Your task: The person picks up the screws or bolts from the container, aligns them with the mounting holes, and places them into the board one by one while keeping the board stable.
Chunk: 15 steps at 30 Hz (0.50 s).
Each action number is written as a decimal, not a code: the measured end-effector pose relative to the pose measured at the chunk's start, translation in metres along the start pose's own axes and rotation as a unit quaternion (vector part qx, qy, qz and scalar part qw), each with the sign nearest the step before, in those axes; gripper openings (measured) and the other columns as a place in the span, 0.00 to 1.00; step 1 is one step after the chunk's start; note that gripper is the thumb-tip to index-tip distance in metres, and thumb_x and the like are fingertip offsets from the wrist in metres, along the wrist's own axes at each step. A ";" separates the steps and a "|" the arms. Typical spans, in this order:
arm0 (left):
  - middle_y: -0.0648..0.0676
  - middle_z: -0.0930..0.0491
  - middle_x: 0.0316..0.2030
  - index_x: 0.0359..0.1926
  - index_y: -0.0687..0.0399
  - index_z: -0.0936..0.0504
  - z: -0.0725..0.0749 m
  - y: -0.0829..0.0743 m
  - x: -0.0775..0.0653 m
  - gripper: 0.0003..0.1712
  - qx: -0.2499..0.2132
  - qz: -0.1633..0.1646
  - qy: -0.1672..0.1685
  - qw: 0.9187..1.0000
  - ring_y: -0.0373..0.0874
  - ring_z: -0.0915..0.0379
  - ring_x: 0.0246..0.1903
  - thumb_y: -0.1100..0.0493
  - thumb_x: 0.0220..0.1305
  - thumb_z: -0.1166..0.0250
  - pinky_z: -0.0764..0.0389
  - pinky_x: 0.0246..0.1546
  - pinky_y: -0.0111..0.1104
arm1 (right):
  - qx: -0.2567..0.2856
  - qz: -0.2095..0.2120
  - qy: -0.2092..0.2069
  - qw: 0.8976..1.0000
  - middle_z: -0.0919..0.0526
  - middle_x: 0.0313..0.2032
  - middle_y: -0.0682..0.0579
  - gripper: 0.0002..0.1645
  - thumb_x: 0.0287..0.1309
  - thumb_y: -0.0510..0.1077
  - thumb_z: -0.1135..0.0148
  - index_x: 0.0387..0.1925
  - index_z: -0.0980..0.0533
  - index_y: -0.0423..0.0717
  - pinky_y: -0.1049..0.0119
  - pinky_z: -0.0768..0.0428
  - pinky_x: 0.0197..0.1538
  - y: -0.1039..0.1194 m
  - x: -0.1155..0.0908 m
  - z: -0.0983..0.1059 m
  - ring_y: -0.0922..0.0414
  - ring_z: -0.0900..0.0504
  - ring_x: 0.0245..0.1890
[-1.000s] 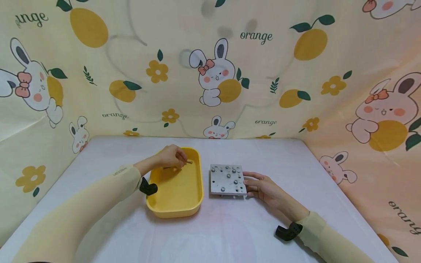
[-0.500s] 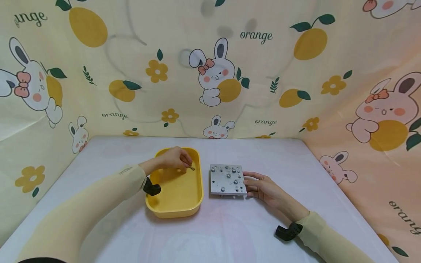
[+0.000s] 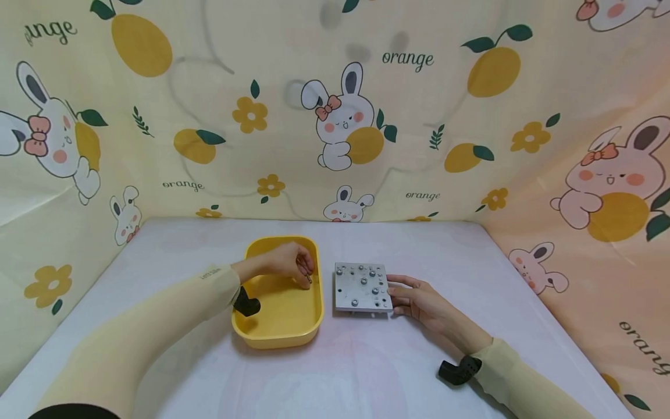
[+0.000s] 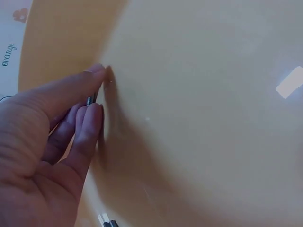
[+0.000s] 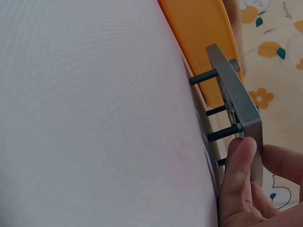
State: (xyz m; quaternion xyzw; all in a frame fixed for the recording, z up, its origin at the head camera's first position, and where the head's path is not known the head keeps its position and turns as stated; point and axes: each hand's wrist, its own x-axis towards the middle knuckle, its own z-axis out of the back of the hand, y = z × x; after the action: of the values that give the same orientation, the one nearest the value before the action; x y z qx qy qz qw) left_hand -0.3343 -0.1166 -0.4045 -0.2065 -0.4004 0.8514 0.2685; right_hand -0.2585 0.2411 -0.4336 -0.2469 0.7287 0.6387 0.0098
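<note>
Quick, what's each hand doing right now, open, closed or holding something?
Left hand: holding a small, threaded metal fastener over the yellow rectangular tray.
Right hand: holding the square, silver metal plate by its edge.

The left grip [image 4: 35, 156] pinches a small screw [image 4: 91, 100] between thumb [image 4: 66, 91] and fingers [image 4: 86, 135]. A short stretch of grey thread shows in the gap; the fingers hide the rest. The yellow tray [image 4: 208, 123] spreads out right of the grip, its curved wall rising above the thumb. A dark shadow falls just beside the fingertips; whether they touch the tray is unclear. Below the grip, a small shiny piece [image 4: 105, 220] is cut off by the bottom edge. A bright glint sits well to the right. Patterned cloth [image 4: 9, 75] bearing the word "orange" shows above the grip, beyond the tray's edge.
</note>
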 end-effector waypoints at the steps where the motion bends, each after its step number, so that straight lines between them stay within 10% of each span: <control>1: 0.59 0.17 0.35 0.40 0.67 0.18 0.000 0.000 0.000 0.20 0.008 0.001 -0.002 1.000 0.45 0.20 0.35 0.67 0.45 0.20 0.19 0.40 0.31 | 0.001 0.001 0.000 1.000 0.18 0.52 0.42 0.38 0.65 0.39 0.37 0.72 0.41 0.40 0.66 0.19 0.37 0.000 0.000 0.000 0.52 0.16 0.43; 15: 0.53 0.17 0.33 0.38 0.63 0.17 -0.001 0.001 0.000 0.15 0.042 -0.022 0.001 0.999 0.43 0.21 0.33 0.64 0.51 0.22 0.19 0.39 0.31 | -0.001 -0.002 -0.002 1.000 0.18 0.52 0.41 0.38 0.64 0.39 0.36 0.72 0.40 0.39 0.66 0.18 0.37 0.001 -0.002 -0.001 0.52 0.16 0.43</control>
State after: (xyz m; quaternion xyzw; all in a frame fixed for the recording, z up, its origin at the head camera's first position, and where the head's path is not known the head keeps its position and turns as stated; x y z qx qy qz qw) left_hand -0.3344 -0.1163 -0.4058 -0.1871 -0.3689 0.8611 0.2955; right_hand -0.2569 0.2413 -0.4323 -0.2468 0.7275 0.6400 0.0118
